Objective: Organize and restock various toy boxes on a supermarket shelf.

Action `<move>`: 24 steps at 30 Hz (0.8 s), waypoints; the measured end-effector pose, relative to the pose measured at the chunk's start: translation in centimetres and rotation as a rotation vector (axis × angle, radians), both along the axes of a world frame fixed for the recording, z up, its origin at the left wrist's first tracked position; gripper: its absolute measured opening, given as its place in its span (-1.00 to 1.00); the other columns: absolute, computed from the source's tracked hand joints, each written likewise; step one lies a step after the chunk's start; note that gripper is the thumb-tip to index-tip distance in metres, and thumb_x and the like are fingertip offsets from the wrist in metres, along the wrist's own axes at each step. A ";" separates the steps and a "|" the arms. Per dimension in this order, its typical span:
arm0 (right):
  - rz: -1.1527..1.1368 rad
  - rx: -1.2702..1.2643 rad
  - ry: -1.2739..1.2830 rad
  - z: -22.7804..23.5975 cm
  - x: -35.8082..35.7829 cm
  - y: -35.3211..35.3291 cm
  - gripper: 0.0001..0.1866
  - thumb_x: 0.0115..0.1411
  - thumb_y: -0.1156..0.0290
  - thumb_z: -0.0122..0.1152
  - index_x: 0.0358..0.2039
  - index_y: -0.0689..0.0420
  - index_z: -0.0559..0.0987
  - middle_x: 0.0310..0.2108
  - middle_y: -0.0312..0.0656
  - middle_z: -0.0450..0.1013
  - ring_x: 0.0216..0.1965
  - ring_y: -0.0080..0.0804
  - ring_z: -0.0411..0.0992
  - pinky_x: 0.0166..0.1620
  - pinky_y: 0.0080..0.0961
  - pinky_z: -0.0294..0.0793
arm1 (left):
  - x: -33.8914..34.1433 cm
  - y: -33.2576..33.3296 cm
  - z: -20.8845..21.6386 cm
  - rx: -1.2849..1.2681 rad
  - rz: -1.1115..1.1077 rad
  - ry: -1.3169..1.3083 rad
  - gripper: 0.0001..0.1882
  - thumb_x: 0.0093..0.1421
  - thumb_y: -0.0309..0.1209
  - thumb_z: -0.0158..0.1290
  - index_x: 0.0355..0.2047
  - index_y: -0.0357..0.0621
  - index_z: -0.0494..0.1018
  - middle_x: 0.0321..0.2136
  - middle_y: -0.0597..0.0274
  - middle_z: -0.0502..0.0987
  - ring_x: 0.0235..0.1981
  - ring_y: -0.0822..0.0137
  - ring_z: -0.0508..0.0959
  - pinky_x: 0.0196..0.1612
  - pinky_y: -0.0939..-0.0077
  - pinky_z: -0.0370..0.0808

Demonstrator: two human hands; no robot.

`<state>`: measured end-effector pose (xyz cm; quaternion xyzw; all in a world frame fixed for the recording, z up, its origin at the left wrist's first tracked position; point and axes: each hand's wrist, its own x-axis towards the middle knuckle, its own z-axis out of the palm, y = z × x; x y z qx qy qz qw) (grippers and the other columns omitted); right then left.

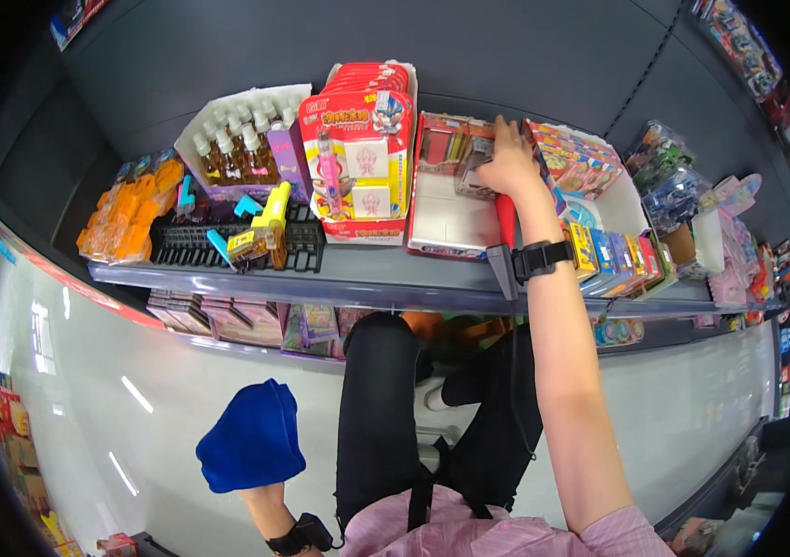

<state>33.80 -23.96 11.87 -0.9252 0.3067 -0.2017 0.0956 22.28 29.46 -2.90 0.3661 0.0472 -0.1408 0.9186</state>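
My left hand is held low over the floor at the left, away from the shelf. A blue cloth covers its fingers and is held in it. My right hand reaches to the shelf, into the far right part of a shallow white display box with red edges. Its thumb and fingers are closed around a small clear-fronted card pack; part of the pack is hidden behind the hand. More small packs stand at the back of this box, and its front part shows bare white cardboard.
A grey shelf runs across, with red blister cards, a box of spray bottles, a yellow toy gun on a black rack and orange toys. Colourful small boxes stand right of my arm. Lower shelves hold more packages.
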 end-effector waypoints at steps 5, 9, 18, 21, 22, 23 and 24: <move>-0.009 -0.095 0.069 -0.2 -0.9 1.8 -0.13 -0.07 0.42 0.26 0.30 0.20 0.18 0.32 0.11 0.10 0.28 0.15 0.13 0.28 0.06 0.11 | 0.5 0.6 -0.2 0.005 -0.010 -0.018 -0.33 0.41 0.05 -0.27 0.33 -0.19 0.12 0.33 0.05 0.18 0.34 0.02 0.17 0.40 0.07 0.03; -0.021 -0.146 0.139 0.9 -2.4 3.8 -0.23 -0.14 0.48 0.32 0.15 0.30 0.31 0.20 0.11 0.20 0.27 0.16 0.14 0.28 0.02 0.14 | 0.7 0.5 -0.3 0.006 -0.027 -0.034 -0.33 0.41 0.04 -0.28 0.33 -0.20 0.12 0.33 0.04 0.18 0.34 0.02 0.16 0.40 0.07 0.03; 0.131 -0.187 0.014 -1.0 -2.6 1.4 -0.23 -0.25 0.42 0.37 0.07 0.23 0.32 0.03 0.09 0.32 0.11 0.11 0.29 0.24 0.04 0.21 | 0.1 -1.2 0.5 -0.045 -0.128 -0.098 -0.31 0.41 0.03 -0.29 0.33 -0.24 0.10 0.34 0.01 0.16 0.35 0.00 0.15 0.42 0.07 -0.02; 0.140 -0.228 -0.039 -1.6 -2.3 1.5 -0.29 -0.23 0.43 0.38 0.02 0.22 0.37 0.07 0.10 0.30 0.13 0.12 0.27 0.25 0.04 0.19 | 0.0 -1.5 0.8 -0.107 -0.178 -0.118 -0.31 0.41 0.03 -0.30 0.33 -0.27 0.09 0.34 -0.02 0.15 0.36 -0.01 0.13 0.43 0.07 -0.06; 0.118 -0.373 -0.133 -2.3 -2.2 1.1 -0.32 -0.29 0.42 0.37 -0.05 0.21 0.38 0.01 0.10 0.33 0.15 0.11 0.28 0.18 -0.05 0.29 | 0.2 -1.7 0.8 -0.122 -0.193 -0.119 -0.31 0.41 0.03 -0.31 0.33 -0.26 0.10 0.34 -0.02 0.16 0.36 -0.01 0.13 0.43 0.06 -0.06; 0.130 -0.353 -0.124 -1.9 -2.3 1.4 -0.33 -0.28 0.43 0.35 -0.06 0.24 0.37 -0.01 0.10 0.35 0.16 0.09 0.28 0.18 -0.07 0.29 | 0.0 -2.1 1.3 -0.160 -0.183 -0.111 -0.32 0.41 0.01 -0.29 0.32 -0.28 0.12 0.33 -0.04 0.17 0.35 -0.02 0.14 0.43 0.06 -0.05; 0.142 -0.333 -0.115 -1.4 -2.5 1.7 -0.34 -0.28 0.45 0.34 -0.06 0.26 0.37 -0.03 0.10 0.37 0.17 0.08 0.28 0.19 -0.09 0.29 | 0.0 -2.2 1.5 -0.160 -0.194 -0.114 -0.32 0.41 0.01 -0.29 0.32 -0.28 0.12 0.33 -0.04 0.17 0.35 -0.02 0.14 0.43 0.06 -0.05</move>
